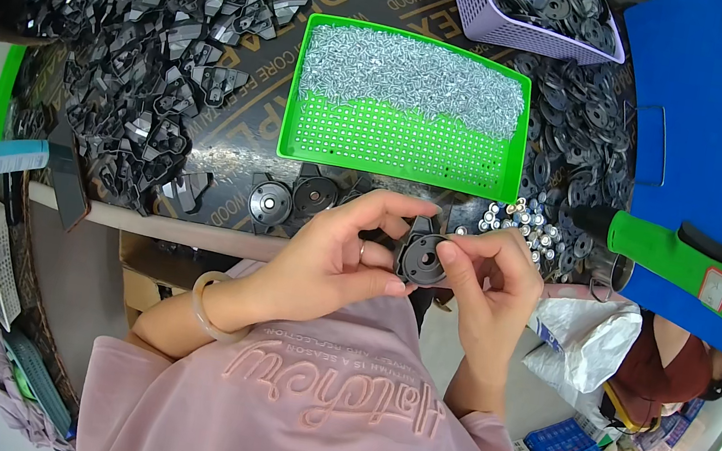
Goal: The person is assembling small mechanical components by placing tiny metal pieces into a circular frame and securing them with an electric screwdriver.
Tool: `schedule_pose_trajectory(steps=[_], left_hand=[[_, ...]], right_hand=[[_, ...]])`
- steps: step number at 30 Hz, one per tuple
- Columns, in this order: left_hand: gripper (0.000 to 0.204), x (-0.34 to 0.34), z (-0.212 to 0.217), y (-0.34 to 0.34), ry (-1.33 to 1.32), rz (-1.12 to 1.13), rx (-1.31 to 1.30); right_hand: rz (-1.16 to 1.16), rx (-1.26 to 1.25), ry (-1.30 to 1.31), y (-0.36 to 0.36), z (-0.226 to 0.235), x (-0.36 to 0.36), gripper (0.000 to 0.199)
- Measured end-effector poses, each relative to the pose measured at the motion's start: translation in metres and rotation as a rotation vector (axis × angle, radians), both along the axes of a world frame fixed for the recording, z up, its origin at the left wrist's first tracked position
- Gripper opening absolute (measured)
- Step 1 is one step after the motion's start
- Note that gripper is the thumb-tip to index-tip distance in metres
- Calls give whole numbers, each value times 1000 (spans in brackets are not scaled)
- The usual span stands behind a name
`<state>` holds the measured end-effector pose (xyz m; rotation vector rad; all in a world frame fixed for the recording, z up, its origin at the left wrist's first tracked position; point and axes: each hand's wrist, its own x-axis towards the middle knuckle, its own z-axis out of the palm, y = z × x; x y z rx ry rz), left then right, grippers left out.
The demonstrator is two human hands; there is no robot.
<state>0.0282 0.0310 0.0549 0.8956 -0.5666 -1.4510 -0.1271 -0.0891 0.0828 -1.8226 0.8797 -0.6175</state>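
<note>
Above the table's front edge, my left hand (327, 253) holds a black plastic part with a round disc-shaped face (420, 259), its fingers curled round the part's left side. My right hand (499, 279) pinches the disc's right edge between thumb and fingers. Whether a small piece sits under the right fingertips is hidden. Just beyond my left hand, two similar parts lie on the table: one with a silvery round face (271, 203), the other with a black one (314, 193). Small shiny metal pieces (525, 224) are heaped beyond my right hand.
A green perforated tray (397, 171) carries many small silvery screws (411, 74). Black angular parts (174, 39) cover the left side; black discs (582, 119) pile up at right below a lilac basket (467, 13). A green power screwdriver (669, 259) lies at right. Another person (667, 365) is beyond it.
</note>
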Motion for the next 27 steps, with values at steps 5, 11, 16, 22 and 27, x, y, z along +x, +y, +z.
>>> schedule_pose_trajectory(steps=[5, 11, 16, 22, 27], left_hand=[[69, -2, -2, -1, -23, 20, -5], [66, -4, -2, -1, -1, 35, 3], [51, -3, -3, 2, 60, 62, 8], [51, 14, 12, 11, -642, 3, -67], [22, 52, 36, 51, -1369, 453, 215]], right_hand=[[-16, -56, 18, 5, 1, 2, 9], [-13, -97, -5, 6, -6, 3, 9], [41, -60, -7, 3, -4, 7, 15], [121, 243, 66, 3, -4, -3, 14], [-28, 128, 122, -16, -23, -17, 10]])
